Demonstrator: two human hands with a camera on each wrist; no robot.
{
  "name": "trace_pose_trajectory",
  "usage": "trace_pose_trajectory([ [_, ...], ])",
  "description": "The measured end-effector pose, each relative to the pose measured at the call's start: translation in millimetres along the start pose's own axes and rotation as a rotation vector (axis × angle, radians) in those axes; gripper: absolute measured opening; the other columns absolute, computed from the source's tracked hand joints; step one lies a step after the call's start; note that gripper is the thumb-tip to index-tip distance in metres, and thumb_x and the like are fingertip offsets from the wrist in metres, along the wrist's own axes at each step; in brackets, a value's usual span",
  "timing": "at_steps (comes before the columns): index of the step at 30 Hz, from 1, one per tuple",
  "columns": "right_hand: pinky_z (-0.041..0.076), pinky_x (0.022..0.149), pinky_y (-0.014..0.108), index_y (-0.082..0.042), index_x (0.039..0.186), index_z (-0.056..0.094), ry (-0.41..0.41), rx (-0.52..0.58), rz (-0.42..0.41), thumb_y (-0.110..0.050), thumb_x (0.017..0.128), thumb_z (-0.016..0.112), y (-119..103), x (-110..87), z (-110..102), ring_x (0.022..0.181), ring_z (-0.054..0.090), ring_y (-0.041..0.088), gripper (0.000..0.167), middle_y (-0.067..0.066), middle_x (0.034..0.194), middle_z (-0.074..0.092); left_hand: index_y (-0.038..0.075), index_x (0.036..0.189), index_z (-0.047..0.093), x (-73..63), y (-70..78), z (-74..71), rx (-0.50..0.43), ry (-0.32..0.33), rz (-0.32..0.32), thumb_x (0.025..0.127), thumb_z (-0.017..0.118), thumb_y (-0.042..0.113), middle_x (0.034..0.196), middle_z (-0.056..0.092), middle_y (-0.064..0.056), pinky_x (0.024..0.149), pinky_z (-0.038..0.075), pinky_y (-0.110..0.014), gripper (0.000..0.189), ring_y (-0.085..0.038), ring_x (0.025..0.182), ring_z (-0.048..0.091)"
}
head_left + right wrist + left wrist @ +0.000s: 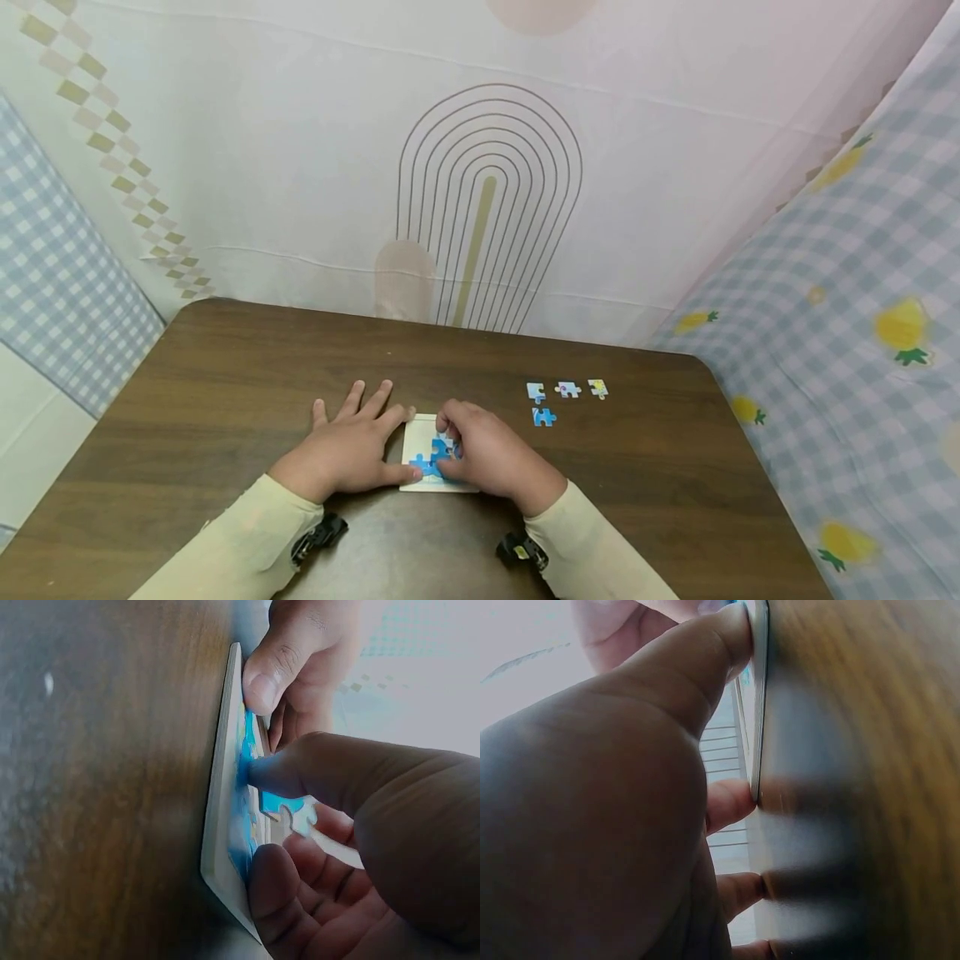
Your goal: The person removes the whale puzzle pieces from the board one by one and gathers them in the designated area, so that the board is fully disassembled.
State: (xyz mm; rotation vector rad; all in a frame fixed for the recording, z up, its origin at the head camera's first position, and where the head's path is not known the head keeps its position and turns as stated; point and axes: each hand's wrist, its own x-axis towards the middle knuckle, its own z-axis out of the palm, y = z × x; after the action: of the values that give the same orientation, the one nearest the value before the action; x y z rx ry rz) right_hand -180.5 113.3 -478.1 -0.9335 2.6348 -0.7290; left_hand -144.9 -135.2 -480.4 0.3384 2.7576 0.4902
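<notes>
A small pale puzzle board (420,429) lies near the table's front edge, with blue jigsaw pieces (422,465) fitted along its lower part. My left hand (348,450) has its fingers spread over the table at the board's left side. Its thumb presses the lower left of the board, and its index fingertip touches the upper left corner. Over the board's right half, my right hand (491,454) curls its fingers and holds a blue puzzle piece (281,802), which stands tilted above the board. In the right wrist view the right thumb (289,772) reaches down to the blue surface.
To the right of the board, several loose puzzle pieces (567,389) lie on the brown wooden table (645,475). A blue one (543,417) sits nearest me. Patterned cloth (315,167) hangs behind the table, and checked cloth (840,333) borders its right side.
</notes>
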Motion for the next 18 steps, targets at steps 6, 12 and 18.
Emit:
trace_pose_trajectory([
  [6, 0.049, 0.073, 0.024, -0.02, 0.117, 0.06, -0.025, 0.013, -0.09, -0.015, 0.1, 0.088, 0, -3.1, -2, 0.08, 0.055, 0.006, 0.033, -0.002, 0.094, 0.062, 0.035, 0.172, 0.048, -0.7, 1.9, -1.5, -0.002, -0.004, 0.0, 0.092, 0.072, 0.086, 0.19, 0.015, -0.015, 0.119, 0.005, -0.098, 0.098, -0.056, 0.174, 0.008],
  [12, 0.049, 0.071, 0.025, -0.022, 0.118, 0.065, -0.004, 0.043, -0.131, -0.014, 0.108, 0.077, 4, -7.0, -9, 0.075, 0.054, 0.005, 0.018, -0.006, 0.087, 0.062, 0.035, 0.172, 0.048, 0.5, 1.2, 0.2, 0.006, -0.001, -0.005, 0.091, 0.071, 0.086, 0.19, 0.015, -0.014, 0.119, 0.006, -0.098, 0.098, -0.055, 0.174, 0.008],
  [18, 0.05, 0.069, 0.025, -0.025, 0.119, 0.066, -0.02, 0.086, -0.093, -0.016, 0.11, 0.074, 9, -9.2, -16, 0.072, 0.054, 0.004, 0.015, -0.009, 0.088, 0.063, 0.035, 0.172, 0.047, 1.3, 0.2, 1.5, 0.017, -0.005, -0.011, 0.091, 0.071, 0.087, 0.19, 0.015, -0.013, 0.119, 0.006, -0.098, 0.099, -0.055, 0.174, 0.009],
])
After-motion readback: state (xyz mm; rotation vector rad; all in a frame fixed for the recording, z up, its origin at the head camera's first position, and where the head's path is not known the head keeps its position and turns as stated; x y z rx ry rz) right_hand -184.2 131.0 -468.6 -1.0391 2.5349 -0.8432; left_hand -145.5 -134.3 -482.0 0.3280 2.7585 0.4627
